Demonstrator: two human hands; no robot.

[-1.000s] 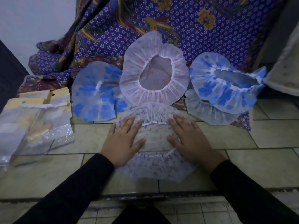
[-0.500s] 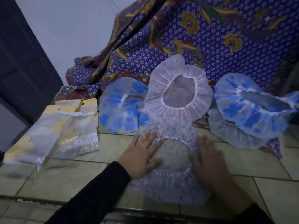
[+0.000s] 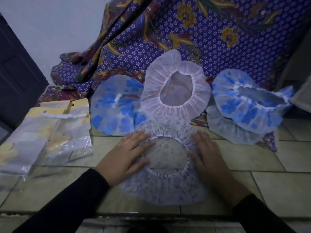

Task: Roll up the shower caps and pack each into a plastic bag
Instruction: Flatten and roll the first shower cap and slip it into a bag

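Note:
A clear shower cap with small purple flowers (image 3: 165, 185) lies flat on the tiled floor, opening up. My left hand (image 3: 125, 155) presses flat on its left rim and my right hand (image 3: 207, 156) presses flat on its right rim, fingers straight. Behind it a white-pink cap (image 3: 175, 91) leans against the cloth, flanked by a blue-flowered cap (image 3: 114, 106) on the left and another blue-flowered cap (image 3: 247, 101) on the right, which lies over a pale cap (image 3: 228, 130). Plastic bags with yellow cards (image 3: 48, 132) lie at the left.
A purple patterned cloth (image 3: 210, 39) hangs behind the caps. A dark door (image 3: 15, 76) stands at the far left. The tiled step's edge (image 3: 134, 214) runs just below my wrists. Bare tiles (image 3: 277, 182) lie to the right.
My view has shifted slightly. Both hands have slid outward on the cap, flattening it so its opening now shows round between them.

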